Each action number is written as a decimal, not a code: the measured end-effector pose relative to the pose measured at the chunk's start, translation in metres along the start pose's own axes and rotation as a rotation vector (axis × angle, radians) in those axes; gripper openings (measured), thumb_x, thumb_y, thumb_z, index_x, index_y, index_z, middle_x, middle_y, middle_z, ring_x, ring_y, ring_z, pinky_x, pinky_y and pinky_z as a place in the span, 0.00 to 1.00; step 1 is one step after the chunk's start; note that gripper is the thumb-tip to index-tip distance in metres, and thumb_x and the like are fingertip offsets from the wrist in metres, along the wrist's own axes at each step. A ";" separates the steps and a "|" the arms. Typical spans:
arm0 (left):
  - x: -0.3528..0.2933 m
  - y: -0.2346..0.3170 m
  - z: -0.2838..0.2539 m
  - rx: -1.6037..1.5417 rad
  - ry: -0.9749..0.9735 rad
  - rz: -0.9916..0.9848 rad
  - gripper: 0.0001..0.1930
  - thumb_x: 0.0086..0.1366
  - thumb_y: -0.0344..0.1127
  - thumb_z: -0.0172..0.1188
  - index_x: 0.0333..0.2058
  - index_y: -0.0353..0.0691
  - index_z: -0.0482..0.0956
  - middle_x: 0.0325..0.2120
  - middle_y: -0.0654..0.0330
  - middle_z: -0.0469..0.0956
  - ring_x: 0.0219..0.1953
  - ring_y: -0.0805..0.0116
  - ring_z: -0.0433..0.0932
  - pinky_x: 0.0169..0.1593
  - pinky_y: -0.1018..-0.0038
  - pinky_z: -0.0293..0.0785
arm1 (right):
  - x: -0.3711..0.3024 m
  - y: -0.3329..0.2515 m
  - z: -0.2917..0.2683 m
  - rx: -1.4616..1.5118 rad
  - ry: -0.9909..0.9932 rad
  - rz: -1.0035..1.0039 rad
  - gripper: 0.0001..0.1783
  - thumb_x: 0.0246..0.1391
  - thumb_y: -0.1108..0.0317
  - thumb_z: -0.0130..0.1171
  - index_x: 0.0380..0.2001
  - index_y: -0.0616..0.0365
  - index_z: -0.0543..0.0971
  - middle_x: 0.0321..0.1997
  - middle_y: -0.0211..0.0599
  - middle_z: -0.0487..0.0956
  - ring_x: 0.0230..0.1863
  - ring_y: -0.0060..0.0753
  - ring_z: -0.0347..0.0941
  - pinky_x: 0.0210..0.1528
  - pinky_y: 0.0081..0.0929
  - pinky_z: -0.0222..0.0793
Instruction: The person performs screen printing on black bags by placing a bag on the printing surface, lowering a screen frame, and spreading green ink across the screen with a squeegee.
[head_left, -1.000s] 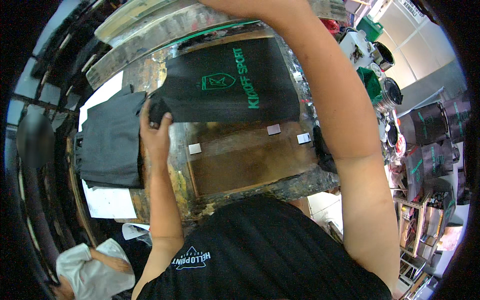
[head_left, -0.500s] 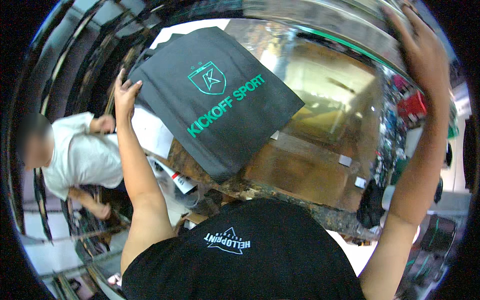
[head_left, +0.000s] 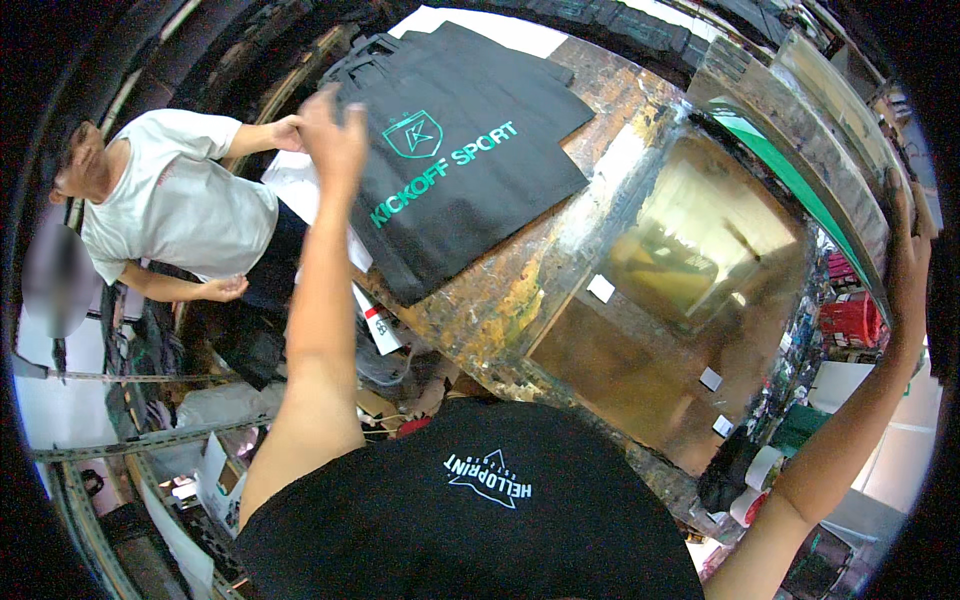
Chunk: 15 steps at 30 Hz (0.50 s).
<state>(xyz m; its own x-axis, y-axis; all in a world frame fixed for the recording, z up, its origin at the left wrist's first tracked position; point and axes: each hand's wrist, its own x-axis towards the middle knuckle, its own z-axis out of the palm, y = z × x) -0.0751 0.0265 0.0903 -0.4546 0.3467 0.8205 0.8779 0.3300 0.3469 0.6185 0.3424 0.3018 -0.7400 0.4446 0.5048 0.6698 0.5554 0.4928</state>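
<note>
Black fabric bag [head_left: 480, 205] with green print [head_left: 412, 192] lies upper left atop dark stack [head_left: 490, 55]. Left hand [head_left: 335, 145] at its edge, fingers apart; right hand [head_left: 908, 250] at tilted wooden frame [head_left: 800, 128], far right, grip unclear. Advisable: keep print untouched.

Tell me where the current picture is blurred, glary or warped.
Head view: the left hand looks smeared, the top bag sharper; head view: pale glare shows on the brown board; head view: the green strip bows, and the corners are black.
</note>
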 end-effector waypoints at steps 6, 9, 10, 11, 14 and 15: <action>-0.175 0.230 0.006 -0.561 -0.655 0.141 0.12 0.70 0.42 0.65 0.32 0.40 0.83 0.28 0.52 0.82 0.34 0.48 0.83 0.39 0.56 0.79 | 0.016 -0.036 -0.023 -0.147 -0.008 0.028 0.24 0.74 0.63 0.49 0.69 0.49 0.75 0.66 0.57 0.77 0.67 0.55 0.74 0.69 0.37 0.68; -0.184 0.287 0.003 -0.628 -0.801 0.169 0.12 0.70 0.43 0.65 0.37 0.40 0.86 0.33 0.51 0.84 0.38 0.48 0.84 0.44 0.56 0.80 | 0.018 -0.053 -0.039 -0.251 -0.004 -0.032 0.26 0.72 0.70 0.49 0.71 0.45 0.73 0.65 0.53 0.79 0.60 0.57 0.79 0.63 0.39 0.74; -0.181 0.292 0.006 -0.623 -0.833 0.204 0.12 0.70 0.43 0.66 0.42 0.40 0.88 0.36 0.50 0.86 0.41 0.49 0.85 0.48 0.58 0.81 | 0.014 -0.056 -0.045 -0.307 -0.005 -0.055 0.26 0.72 0.71 0.49 0.70 0.44 0.73 0.65 0.52 0.79 0.57 0.58 0.80 0.62 0.40 0.75; -0.180 0.285 0.020 -0.631 -0.787 0.201 0.13 0.70 0.43 0.66 0.42 0.39 0.88 0.37 0.49 0.86 0.43 0.48 0.85 0.50 0.58 0.81 | 0.017 -0.065 -0.052 -0.224 0.018 0.019 0.23 0.72 0.61 0.52 0.67 0.48 0.76 0.61 0.55 0.81 0.55 0.60 0.81 0.60 0.42 0.75; -0.149 0.238 0.050 -0.448 -0.569 0.103 0.10 0.69 0.35 0.64 0.44 0.36 0.84 0.39 0.48 0.82 0.46 0.45 0.82 0.53 0.55 0.79 | 0.036 -0.099 -0.055 0.289 0.134 0.408 0.36 0.65 0.33 0.53 0.49 0.59 0.84 0.42 0.62 0.83 0.48 0.63 0.81 0.52 0.51 0.73; -0.135 0.211 0.069 -0.333 -0.579 0.118 0.13 0.68 0.37 0.66 0.45 0.34 0.83 0.43 0.47 0.82 0.49 0.45 0.81 0.54 0.55 0.79 | 0.034 -0.097 -0.058 0.268 0.124 0.396 0.37 0.66 0.33 0.52 0.49 0.60 0.84 0.42 0.61 0.83 0.47 0.63 0.81 0.51 0.52 0.73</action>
<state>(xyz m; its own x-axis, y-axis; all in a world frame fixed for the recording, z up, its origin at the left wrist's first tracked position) 0.1615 0.1100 0.0209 -0.2786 0.8087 0.5181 0.8841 0.0051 0.4673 0.5313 0.2629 0.3121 -0.4079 0.5803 0.7049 0.8468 0.5291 0.0544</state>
